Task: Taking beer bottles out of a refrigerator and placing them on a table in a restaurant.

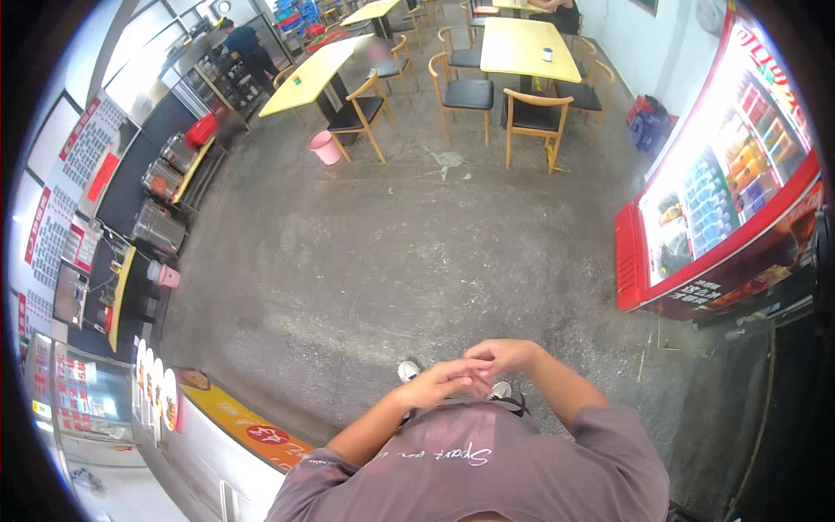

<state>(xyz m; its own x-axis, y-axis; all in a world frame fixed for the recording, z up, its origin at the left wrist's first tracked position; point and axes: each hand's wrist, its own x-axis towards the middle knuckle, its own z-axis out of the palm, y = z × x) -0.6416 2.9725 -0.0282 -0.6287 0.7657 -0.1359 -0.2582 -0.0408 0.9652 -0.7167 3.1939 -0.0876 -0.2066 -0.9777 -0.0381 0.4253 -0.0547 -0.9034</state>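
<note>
In front of my waist, my left hand (443,383) and my right hand (505,354) meet, their fingers touching and overlapping. No object shows in either one. The left fingers are stretched out and slightly apart. Some right fingertips are hidden where they meet the left hand, so their grip is unclear. Below them is the printed shirt (476,470) on my body. Two white shoes, one a white shoe (409,371) on the left, show beneath my hands on the grey floor (391,261).
A lit drinks fridge (626,261) stands at the right. Ahead are a yellow table (515,42), another yellow table (313,75), several chairs and a pink bin (325,148). A counter (196,450) borders my left. A person (248,49) stands at the far left.
</note>
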